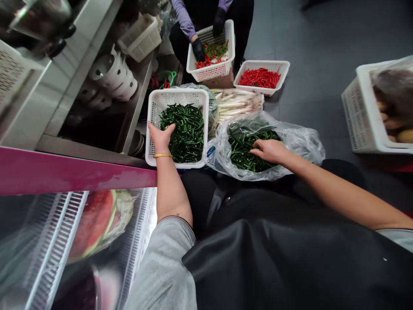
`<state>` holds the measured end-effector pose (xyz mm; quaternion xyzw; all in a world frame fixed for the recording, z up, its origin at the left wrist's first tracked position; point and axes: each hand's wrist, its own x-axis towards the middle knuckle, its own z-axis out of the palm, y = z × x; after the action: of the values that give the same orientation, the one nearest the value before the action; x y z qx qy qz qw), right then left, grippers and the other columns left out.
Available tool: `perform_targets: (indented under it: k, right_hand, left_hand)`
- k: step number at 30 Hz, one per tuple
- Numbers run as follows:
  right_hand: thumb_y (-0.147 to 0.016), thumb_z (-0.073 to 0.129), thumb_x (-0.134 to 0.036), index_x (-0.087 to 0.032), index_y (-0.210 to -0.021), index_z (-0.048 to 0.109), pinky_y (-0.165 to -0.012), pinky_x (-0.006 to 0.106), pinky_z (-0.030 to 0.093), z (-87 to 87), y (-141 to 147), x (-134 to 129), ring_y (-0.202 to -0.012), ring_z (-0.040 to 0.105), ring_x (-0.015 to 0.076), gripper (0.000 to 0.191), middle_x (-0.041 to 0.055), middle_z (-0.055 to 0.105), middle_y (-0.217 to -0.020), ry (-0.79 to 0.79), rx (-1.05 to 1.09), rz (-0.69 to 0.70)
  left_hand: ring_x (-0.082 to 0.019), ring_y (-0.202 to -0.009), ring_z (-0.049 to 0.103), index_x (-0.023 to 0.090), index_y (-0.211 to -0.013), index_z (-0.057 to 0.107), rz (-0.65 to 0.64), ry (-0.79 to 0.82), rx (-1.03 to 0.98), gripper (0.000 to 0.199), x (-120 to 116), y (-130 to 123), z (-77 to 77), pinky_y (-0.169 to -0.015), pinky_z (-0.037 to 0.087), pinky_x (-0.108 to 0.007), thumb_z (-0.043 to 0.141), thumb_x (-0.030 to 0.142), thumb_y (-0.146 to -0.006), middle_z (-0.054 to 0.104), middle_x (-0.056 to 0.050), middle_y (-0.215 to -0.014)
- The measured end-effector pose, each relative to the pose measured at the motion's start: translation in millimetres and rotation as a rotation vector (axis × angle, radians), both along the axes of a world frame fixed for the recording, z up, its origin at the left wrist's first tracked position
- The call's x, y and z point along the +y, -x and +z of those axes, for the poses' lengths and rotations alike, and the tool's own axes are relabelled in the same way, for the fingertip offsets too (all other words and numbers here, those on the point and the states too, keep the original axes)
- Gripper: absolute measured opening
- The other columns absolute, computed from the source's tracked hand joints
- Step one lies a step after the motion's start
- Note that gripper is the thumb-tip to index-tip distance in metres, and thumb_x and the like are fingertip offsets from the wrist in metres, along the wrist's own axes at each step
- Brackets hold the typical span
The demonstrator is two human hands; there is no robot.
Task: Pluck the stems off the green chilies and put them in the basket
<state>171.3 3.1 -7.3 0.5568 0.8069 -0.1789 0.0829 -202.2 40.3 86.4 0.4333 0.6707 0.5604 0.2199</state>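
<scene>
A white plastic basket (207, 129) holds a heap of green chilies (187, 133) in front of me. My left hand (162, 140), with a gold bracelet at its wrist, is closed over the basket's left side. Its thumb is inside near the chilies, and some fingers are hidden. To the right lies a clear plastic bag (301, 137), its mouth spread around more green chilies (240, 150). Over these my right hand (271, 150) reaches in from the right. Its fingers are bent, with a small gap between thumb and forefinger; nothing is plainly held.
Opposite, a person's black-gloved hands (209, 36) work at a white basket (211, 77) of red chilies. A tray of red chilies (260, 78) and pale long stalks (238, 103) lie nearby. Metal shelving (80, 47) stands left; a crate (361, 112) stands right.
</scene>
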Motion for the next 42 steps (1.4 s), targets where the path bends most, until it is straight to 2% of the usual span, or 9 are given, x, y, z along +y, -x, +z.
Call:
perform_targets:
  k: [4, 8, 11, 16, 20, 26, 32, 37, 42]
  right_hand:
    - [-0.088, 0.048, -0.048, -0.015, -0.111, 0.060, -0.066, 0.031, 0.043, -11.0, 15.7, -4.3, -0.088, 0.066, 0.0279, 0.042, 0.0155, 0.068, -0.102, -0.035, -0.058, 0.098]
    - [-0.090, 0.043, -0.030, -0.009, -0.108, 0.061, -0.066, 0.031, 0.043, -19.5, 22.8, -3.6, -0.087, 0.066, 0.0270, 0.033, 0.0205, 0.067, -0.103, -0.074, -0.063, 0.119]
    - [-0.087, 0.049, -0.030, -0.012, -0.095, 0.067, -0.065, 0.028, 0.044, -5.9, 11.4, 8.5, -0.083, 0.066, 0.0240, 0.026, 0.0148, 0.070, -0.093, -0.043, 0.120, 0.057]
    - [-0.080, 0.061, -0.039, -0.017, -0.083, 0.066, -0.052, 0.024, 0.044, 29.4, -3.9, 26.6, -0.053, 0.058, 0.0134, 0.023, 0.0021, 0.064, -0.059, 0.303, 0.728, -0.230]
    - [-0.079, 0.064, -0.045, -0.017, -0.087, 0.063, -0.047, 0.022, 0.045, 31.1, -4.5, 27.9, -0.051, 0.057, 0.0103, 0.029, 0.0036, 0.067, -0.068, 0.403, 1.054, -0.370]
    - [-0.081, 0.060, -0.044, -0.015, -0.078, 0.062, -0.043, 0.020, 0.042, 13.6, 8.1, -4.9, -0.051, 0.058, 0.0100, 0.030, 0.0044, 0.066, -0.070, 0.496, 0.911, -0.333]
    - [-0.084, 0.050, -0.032, -0.017, -0.066, 0.055, -0.044, 0.020, 0.040, 0.1, 33.5, -37.9, -0.042, 0.049, 0.0087, 0.024, -0.0036, 0.050, -0.049, 0.432, 0.939, -0.334]
    - [-0.084, 0.046, -0.044, -0.018, -0.074, 0.055, -0.045, 0.023, 0.041, -13.5, 28.4, -54.4, -0.045, 0.052, 0.0115, 0.030, -0.0026, 0.053, -0.054, 0.604, 0.933, -0.385]
    - [-0.086, 0.039, -0.040, -0.019, -0.063, 0.048, -0.055, 0.024, 0.037, -14.8, 16.3, -69.3, -0.053, 0.050, 0.0116, 0.033, -0.0002, 0.053, -0.055, 0.242, 0.793, -0.077]
  left_hand:
    - [-0.024, -0.124, 0.048, 0.019, -0.124, 0.052, -0.027, -0.053, 0.057, 0.067, -10.0, -62.5, -9.2, -0.103, 0.039, -0.034, 0.078, 0.027, -0.063, 0.057, -0.009, -0.126]
    - [-0.023, -0.099, 0.062, 0.019, -0.105, 0.066, -0.503, 0.125, -0.071, 0.038, -50.0, -165.4, -56.0, -0.088, 0.047, -0.034, 0.072, 0.029, -0.070, 0.068, -0.007, -0.099]
    - [-0.021, -0.088, 0.063, 0.017, -0.096, 0.068, -0.688, 0.290, -0.035, 0.026, -64.9, -203.3, -88.5, -0.083, 0.048, -0.035, 0.069, 0.025, -0.071, 0.069, -0.008, -0.091]
    - [-0.020, -0.089, 0.063, 0.013, -0.096, 0.066, -0.881, 0.287, -0.128, 0.026, -51.9, -210.6, -100.8, -0.083, 0.047, -0.033, 0.068, 0.022, -0.071, 0.069, -0.008, -0.095]
    - [-0.019, -0.073, 0.065, 0.012, -0.085, 0.064, -0.855, 0.418, -0.472, 0.019, -44.4, -206.9, -93.4, -0.075, 0.049, -0.033, 0.067, 0.029, -0.074, 0.068, -0.006, -0.075]
    - [-0.023, -0.100, 0.066, 0.012, -0.089, 0.067, -0.584, 0.403, -0.990, 0.021, -54.7, -199.3, -88.7, -0.092, 0.045, -0.036, 0.068, 0.028, -0.076, 0.071, -0.011, -0.091]
    - [-0.024, -0.099, 0.066, 0.010, -0.087, 0.068, -0.504, 0.365, -1.011, 0.022, -73.0, -206.3, -91.0, -0.092, 0.045, -0.036, 0.071, 0.026, -0.073, 0.072, -0.011, -0.085]
    - [-0.020, -0.094, 0.067, 0.013, -0.086, 0.068, -0.400, 0.275, -0.868, 0.023, -103.4, -215.1, -96.6, -0.087, 0.046, -0.031, 0.072, 0.030, -0.070, 0.072, -0.009, -0.089]
    - [-0.020, -0.091, 0.067, 0.013, -0.090, 0.066, -0.450, 0.343, -0.918, 0.025, -111.5, -222.1, -97.1, -0.086, 0.046, -0.032, 0.072, 0.029, -0.071, 0.072, -0.009, -0.086]
